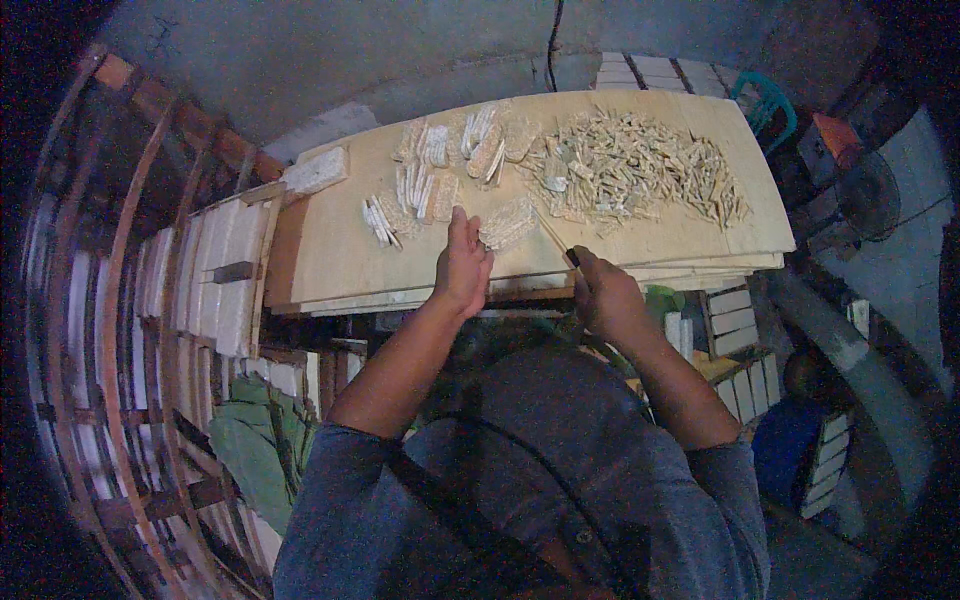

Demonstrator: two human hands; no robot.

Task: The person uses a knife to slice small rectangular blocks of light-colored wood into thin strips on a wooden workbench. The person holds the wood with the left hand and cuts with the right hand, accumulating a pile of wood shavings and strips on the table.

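Note:
My left hand (462,265) lies flat with fingers together on a pale wooden board (330,250), its fingertips beside a whitish speckled slab (508,222). My right hand (603,292) grips the handle of a knife (556,238) whose thin blade runs up toward that slab. Several similar slabs and slices (430,175) lie further back on the board. A big heap of thin cut strips (640,165) covers the board's right half.
One more block (316,171) sits at the board's left corner. Wooden racks (150,300) holding wrapped white blocks stand to the left. More blocks (735,320) are stacked under the board on the right. A green cloth (255,440) lies lower left.

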